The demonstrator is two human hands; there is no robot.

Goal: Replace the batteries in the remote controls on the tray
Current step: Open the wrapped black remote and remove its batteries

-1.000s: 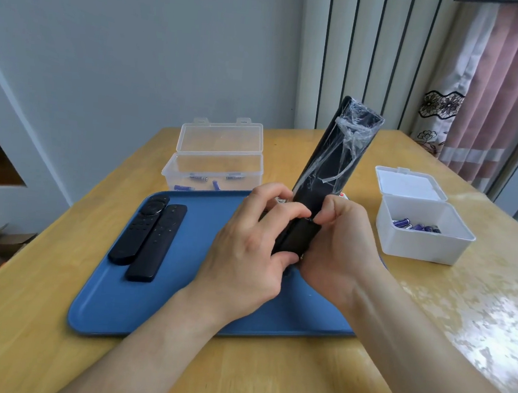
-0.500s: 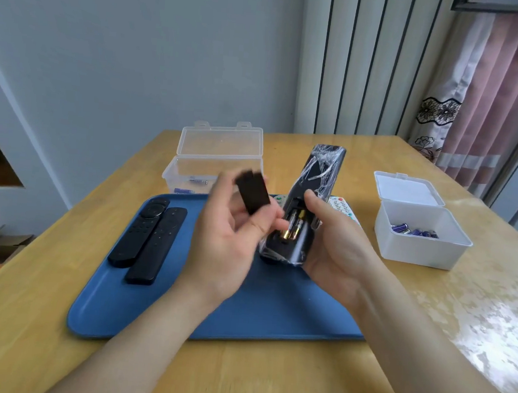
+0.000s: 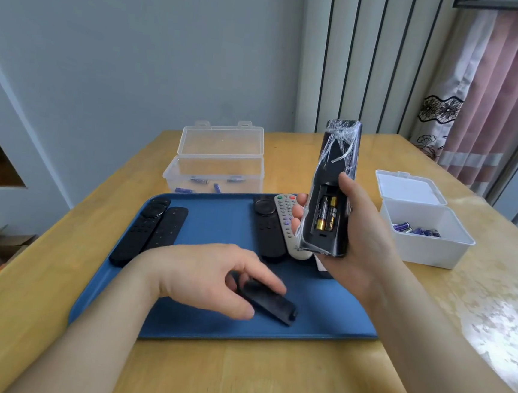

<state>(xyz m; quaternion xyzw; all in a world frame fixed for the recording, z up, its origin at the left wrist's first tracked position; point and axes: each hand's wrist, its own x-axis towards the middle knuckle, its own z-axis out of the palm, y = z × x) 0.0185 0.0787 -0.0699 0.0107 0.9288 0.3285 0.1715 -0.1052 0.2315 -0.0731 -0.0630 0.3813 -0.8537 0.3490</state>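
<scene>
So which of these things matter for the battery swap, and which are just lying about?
In use:
- wrapped remote, held in right hand
- its two batteries
- battery cover under left hand
- blue tray
- white battery box
- clear battery box

Lying about:
- curtain

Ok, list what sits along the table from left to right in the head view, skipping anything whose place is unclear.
Pair of black remotes → clear plastic box → battery cover under the left hand → wrapped remote with two batteries showing, in the right hand → white box of batteries.
</scene>
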